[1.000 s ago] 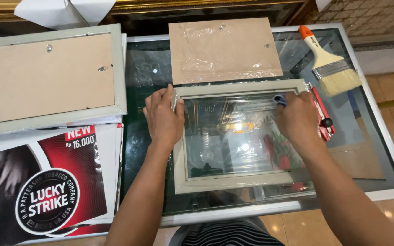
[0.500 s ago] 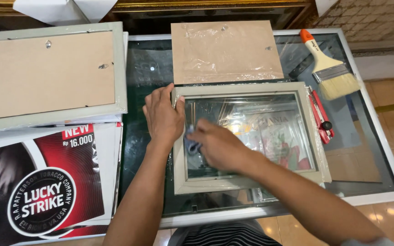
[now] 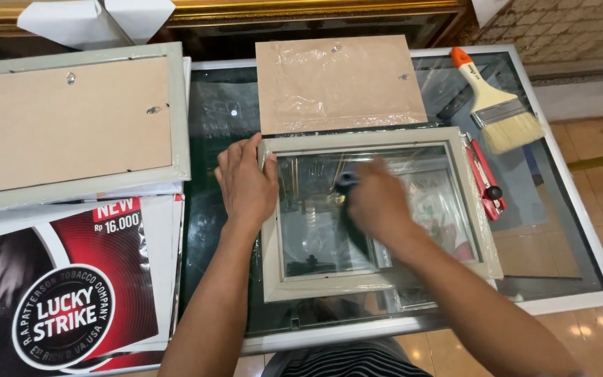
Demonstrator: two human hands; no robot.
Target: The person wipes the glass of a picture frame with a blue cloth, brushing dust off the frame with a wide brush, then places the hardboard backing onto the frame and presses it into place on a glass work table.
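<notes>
1. Head view: a pale grey-green picture frame [image 3: 368, 290] lies flat in the middle of a glass table [image 3: 567, 230]. It is a rectangle with smooth, shiny glass in it. Thin, crinkly clear plastic hangs off its right and bottom edges.
2. The left hand [image 3: 247, 183] lies flat and open on the frame's left edge, at about 9 o'clock from the frame's middle. Its fingers point up. It presses down and grips nothing.
3. The right hand [image 3: 378, 202] is over the glass, near the middle. It is blurry. It is closed around a small dark cloth [image 3: 347, 183] that pokes out at its left side and touches the glass.
4. At 12 o'clock from the frame lies a flat brown backing board [image 3: 340, 82] covered in wrinkly plastic. It just touches the frame's top edge.
5. At 3 o'clock, just beside the frame, lies a red cutter knife [image 3: 484, 179]. At 1 o'clock lies a paint brush [image 3: 495, 105] with an orange tip, a cream handle and pale soft bristles.
6. At 10 o'clock sits a bigger frame [image 3: 71, 126], face down, with its brown board showing. It rests on a stack of flat sheets.
7. At 8 o'clock lies a shiny red, black and white poster [image 3: 64, 286].
8. The table has a white rim and dark see-through glass. The floor at 4 o'clock has tan tiles.
</notes>
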